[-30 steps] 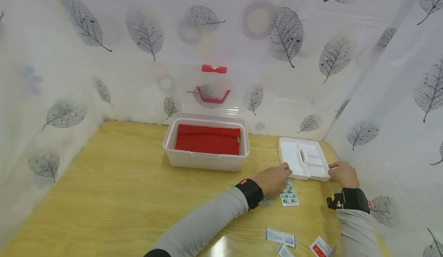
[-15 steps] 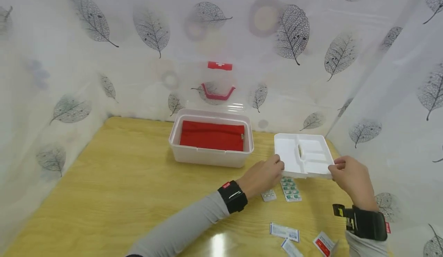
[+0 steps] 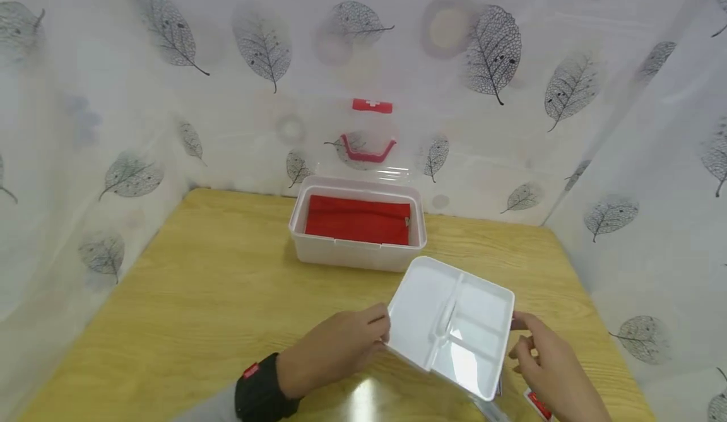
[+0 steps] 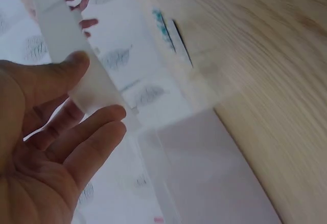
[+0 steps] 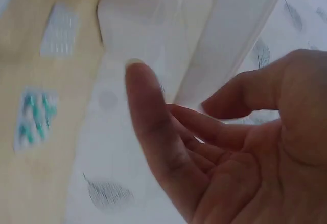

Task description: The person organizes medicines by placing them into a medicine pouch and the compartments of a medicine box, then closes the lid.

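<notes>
A white divided tray (image 3: 454, 327) is held tilted over the table, with a raised handle strip across its middle. My left hand (image 3: 346, 346) pinches its left edge; in the left wrist view the thumb (image 4: 76, 68) presses one face of the tray, with fingers on the other side. My right hand (image 3: 548, 365) is at the tray's right edge. Its thumb and fingers stand apart in the right wrist view, with the tray wall (image 5: 227, 35) beyond them. Green-and-white capsules in a blister pack (image 5: 36, 119) and a paler blister pack (image 5: 60, 32) lie on the table, hidden behind the tray in the head view.
A whitish translucent box (image 3: 352, 257) holding folded red cloth (image 3: 358, 220) stands at the table's back. Below the tray lie a red-and-white packet (image 3: 538, 404) and a pale packet (image 3: 490, 409). Leaf-patterned sheeting (image 3: 255, 125) surrounds the wooden table (image 3: 199, 283).
The tray was lifted from the back right of the table, then moved left and toward me while turning and tilting. Both hands moved with it; the right hand's fingers have loosened.
</notes>
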`<state>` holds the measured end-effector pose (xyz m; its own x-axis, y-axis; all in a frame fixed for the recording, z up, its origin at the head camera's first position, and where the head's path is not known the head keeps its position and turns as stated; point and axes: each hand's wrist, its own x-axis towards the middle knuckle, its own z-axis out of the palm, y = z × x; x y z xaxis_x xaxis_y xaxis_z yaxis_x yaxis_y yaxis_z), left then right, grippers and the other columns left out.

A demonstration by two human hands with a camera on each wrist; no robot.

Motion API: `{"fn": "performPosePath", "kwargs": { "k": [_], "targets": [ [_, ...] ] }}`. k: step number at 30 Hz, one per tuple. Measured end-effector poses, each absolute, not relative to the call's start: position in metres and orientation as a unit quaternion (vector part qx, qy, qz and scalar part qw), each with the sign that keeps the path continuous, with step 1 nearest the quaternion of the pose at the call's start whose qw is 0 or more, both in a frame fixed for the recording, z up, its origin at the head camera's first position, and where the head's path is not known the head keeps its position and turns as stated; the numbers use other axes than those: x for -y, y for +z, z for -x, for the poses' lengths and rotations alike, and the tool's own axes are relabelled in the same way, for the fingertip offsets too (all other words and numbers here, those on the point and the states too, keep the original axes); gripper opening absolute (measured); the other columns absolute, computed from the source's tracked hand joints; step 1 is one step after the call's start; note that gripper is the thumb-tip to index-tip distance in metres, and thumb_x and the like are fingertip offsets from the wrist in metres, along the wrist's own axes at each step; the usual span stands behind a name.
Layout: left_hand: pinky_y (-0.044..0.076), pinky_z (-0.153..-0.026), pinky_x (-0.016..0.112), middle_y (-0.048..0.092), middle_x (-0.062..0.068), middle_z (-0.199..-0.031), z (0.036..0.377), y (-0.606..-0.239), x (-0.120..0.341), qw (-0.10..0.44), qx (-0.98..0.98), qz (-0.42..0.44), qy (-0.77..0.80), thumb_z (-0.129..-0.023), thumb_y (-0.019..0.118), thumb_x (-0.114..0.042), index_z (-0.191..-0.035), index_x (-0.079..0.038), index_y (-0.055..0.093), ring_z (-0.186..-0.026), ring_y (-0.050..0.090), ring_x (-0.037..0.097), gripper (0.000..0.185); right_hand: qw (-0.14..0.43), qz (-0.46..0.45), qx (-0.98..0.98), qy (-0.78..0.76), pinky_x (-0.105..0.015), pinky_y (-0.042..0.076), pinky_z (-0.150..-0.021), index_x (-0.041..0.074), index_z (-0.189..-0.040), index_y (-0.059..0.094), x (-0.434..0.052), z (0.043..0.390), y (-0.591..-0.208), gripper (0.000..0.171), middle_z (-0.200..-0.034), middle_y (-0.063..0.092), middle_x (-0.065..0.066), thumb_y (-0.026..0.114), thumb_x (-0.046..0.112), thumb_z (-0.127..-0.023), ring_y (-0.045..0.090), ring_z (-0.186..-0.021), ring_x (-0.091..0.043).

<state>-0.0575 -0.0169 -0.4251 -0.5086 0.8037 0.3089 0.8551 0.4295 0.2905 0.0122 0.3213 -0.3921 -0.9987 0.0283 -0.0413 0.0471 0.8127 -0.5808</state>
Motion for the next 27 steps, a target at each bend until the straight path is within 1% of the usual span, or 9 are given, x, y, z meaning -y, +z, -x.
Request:
{"fn": "performPosePath", "kwargs": {
  "k": [2, 6, 8, 10, 13, 17, 19, 23, 27],
  "targets": [
    [0.043, -0.066, 0.009, 0.053, -0.011, -0.092, 0.051, -0.424, 0.038, 0.056, 0.850, 0.479, -0.212, -0.092, 0.073, -0.014, -0.094, -0.018, 0.063, -0.072, 0.050, -0.004, 0.012, 0.018, -0.012, -0.942, -0.334, -0.025, 0.055, -0.059, 0.002, -0.144, 0.045, -0.305, -0.011, -0.399, 0.041, -0.122, 0.065, -0.017, 0.052, 0.009, -0.104, 0.065, -0.075, -0.009],
    [0.040, -0.065, 0.008, 0.051, -0.012, -0.092, 0.036, -0.427, 0.072, 0.037, 0.863, 0.456, -0.212, -0.092, 0.073, -0.014, -0.092, -0.019, 0.063, -0.070, 0.046, -0.004, 0.011, 0.014, 0.020, -0.946, -0.323, -0.022, 0.051, -0.058, 0.010, -0.150, 0.041, -0.275, -0.003, -0.418, 0.052, -0.112, 0.068, -0.008, 0.059, 0.011, -0.102, 0.063, -0.073, -0.004],
    [0.037, -0.064, 0.007, 0.050, -0.013, -0.092, 0.025, -0.432, 0.084, 0.038, 0.868, 0.447, -0.212, -0.092, 0.072, -0.015, -0.090, -0.020, 0.061, -0.069, 0.043, -0.004, 0.012, 0.000, 0.044, -0.953, -0.300, -0.020, 0.049, -0.058, 0.010, -0.149, 0.045, -0.260, -0.001, -0.428, 0.054, -0.108, 0.068, -0.003, 0.063, 0.007, -0.098, 0.060, -0.074, -0.001],
    [0.035, -0.062, 0.006, 0.050, -0.013, -0.091, 0.015, -0.437, 0.093, 0.041, 0.874, 0.435, -0.211, -0.092, 0.072, -0.016, -0.088, -0.021, 0.059, -0.067, 0.040, -0.005, 0.014, 0.000, 0.055, -0.958, -0.281, -0.020, 0.047, -0.058, 0.012, -0.146, 0.051, -0.244, 0.002, -0.438, 0.052, -0.102, 0.067, 0.004, 0.065, 0.007, -0.096, 0.056, -0.074, 0.001],
    [0.033, -0.060, 0.007, 0.050, -0.013, -0.091, 0.006, -0.447, 0.104, 0.064, 0.879, 0.422, -0.213, -0.089, 0.074, -0.015, -0.083, -0.021, 0.057, -0.065, 0.039, -0.005, 0.019, -0.002, 0.075, -0.963, -0.259, -0.020, 0.048, -0.061, 0.014, -0.142, 0.056, -0.225, 0.007, -0.450, 0.051, -0.099, 0.064, 0.010, 0.070, 0.009, -0.094, 0.053, -0.074, 0.004],
    [0.036, -0.058, 0.010, 0.051, -0.011, -0.092, 0.002, -0.459, 0.113, 0.077, 0.888, 0.405, -0.202, -0.085, 0.076, -0.014, -0.082, -0.019, 0.057, -0.065, 0.039, -0.004, 0.020, 0.013, 0.099, -0.966, -0.238, -0.021, 0.048, -0.067, 0.014, -0.145, 0.055, -0.211, 0.017, -0.459, 0.054, -0.103, 0.062, 0.010, 0.071, 0.012, -0.093, 0.051, -0.077, 0.002],
    [0.036, -0.057, 0.012, 0.051, -0.011, -0.091, 0.000, -0.464, 0.117, 0.071, 0.895, 0.396, -0.195, -0.083, 0.076, -0.014, -0.081, -0.019, 0.057, -0.065, 0.039, -0.004, 0.020, 0.003, 0.122, -0.968, -0.218, -0.023, 0.049, -0.069, 0.011, -0.145, 0.055, -0.205, 0.022, -0.464, 0.054, -0.104, 0.063, 0.007, 0.071, 0.012, -0.093, 0.051, -0.079, 0.000],
    [0.033, -0.055, 0.012, 0.049, -0.012, -0.084, -0.003, -0.473, 0.122, 0.080, 0.899, 0.386, -0.191, -0.078, 0.079, -0.013, -0.077, -0.019, 0.056, -0.064, 0.036, -0.004, 0.024, -0.019, 0.168, -0.968, -0.188, -0.026, 0.051, -0.072, 0.007, -0.143, 0.057, -0.197, 0.028, -0.473, 0.051, -0.104, 0.064, 0.004, 0.069, 0.013, -0.094, 0.052, -0.083, -0.004],
    [0.029, -0.052, 0.012, 0.046, -0.015, -0.079, -0.007, -0.481, 0.124, 0.107, 0.902, 0.378, -0.181, -0.074, 0.082, -0.014, -0.074, -0.020, 0.054, -0.063, 0.033, -0.004, 0.028, -0.026, 0.193, -0.963, -0.186, -0.025, 0.050, -0.071, 0.006, -0.143, 0.057, -0.194, 0.030, -0.477, 0.051, -0.103, 0.062, 0.004, 0.069, 0.012, -0.093, 0.050, -0.082, -0.003]
  ]
}}
